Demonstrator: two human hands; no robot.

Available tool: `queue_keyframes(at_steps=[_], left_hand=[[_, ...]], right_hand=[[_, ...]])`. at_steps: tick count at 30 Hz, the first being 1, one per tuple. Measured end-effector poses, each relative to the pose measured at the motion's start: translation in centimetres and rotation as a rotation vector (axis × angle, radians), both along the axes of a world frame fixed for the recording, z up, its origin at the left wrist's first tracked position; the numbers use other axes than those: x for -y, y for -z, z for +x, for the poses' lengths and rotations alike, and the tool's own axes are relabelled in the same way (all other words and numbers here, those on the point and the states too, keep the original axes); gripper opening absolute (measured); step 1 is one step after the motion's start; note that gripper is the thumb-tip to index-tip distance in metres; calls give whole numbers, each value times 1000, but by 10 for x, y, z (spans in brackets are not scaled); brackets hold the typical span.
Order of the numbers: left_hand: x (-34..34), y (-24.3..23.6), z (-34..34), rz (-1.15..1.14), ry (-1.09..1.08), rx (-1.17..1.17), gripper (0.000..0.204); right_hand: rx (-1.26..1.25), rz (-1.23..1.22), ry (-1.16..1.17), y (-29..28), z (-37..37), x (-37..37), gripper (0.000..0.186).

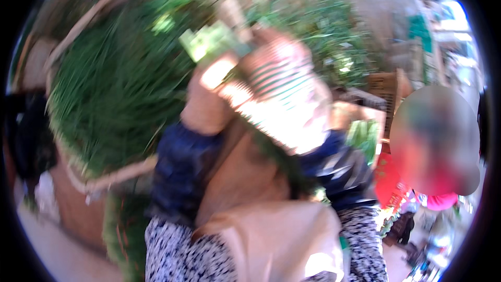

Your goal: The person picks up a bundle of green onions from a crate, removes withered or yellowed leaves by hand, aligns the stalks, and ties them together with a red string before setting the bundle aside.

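My left hand (206, 91) is closed around a bundle of pale green stalks (216, 42), whose light cut-looking ends stick out above it. Close beside it is my right hand (274, 55), blurred by motion and streaked with bright light, with green and pale stripes across it. Its fingers cannot be made out. Left of both hands is a large woven basket (122, 169), heaped with long, thin, dark green leaves (120, 83) like chives. More loose green leaves (318, 36) lie beyond my right hand.
A pale cloth or apron (276, 230) covers my lap. To the right stand a brown slatted crate (383, 91), a bunch of green stalks (362, 136) and a red bag (389, 177). A person (438, 141) is at the far right. More greens (128, 235) lie below the basket.
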State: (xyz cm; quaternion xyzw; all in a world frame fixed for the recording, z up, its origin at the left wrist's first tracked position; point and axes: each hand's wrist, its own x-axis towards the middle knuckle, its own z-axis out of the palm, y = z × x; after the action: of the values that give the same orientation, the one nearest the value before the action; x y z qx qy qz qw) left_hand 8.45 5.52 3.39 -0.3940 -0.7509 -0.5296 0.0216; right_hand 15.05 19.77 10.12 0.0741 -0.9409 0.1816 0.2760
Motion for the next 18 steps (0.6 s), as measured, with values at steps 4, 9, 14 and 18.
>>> queue_keyframes(at_steps=[4, 9, 14, 18], left_hand=[[-17, 49, 11, 79, -73, 206, 28], [-29, 15, 4, 896, 643, 1273, 36], [-41, 2, 7, 815, 893, 1276, 39], [-40, -13, 19, 929, 355, 1746, 49]], right_hand=[[-46, -68, 3, 26, -10, 12, 30], [-112, -52, 84, 42, -13, 11, 23], [223, -296, -166, 1, 29, -5, 29], [453, -1001, -418, -49, 52, -12, 15]])
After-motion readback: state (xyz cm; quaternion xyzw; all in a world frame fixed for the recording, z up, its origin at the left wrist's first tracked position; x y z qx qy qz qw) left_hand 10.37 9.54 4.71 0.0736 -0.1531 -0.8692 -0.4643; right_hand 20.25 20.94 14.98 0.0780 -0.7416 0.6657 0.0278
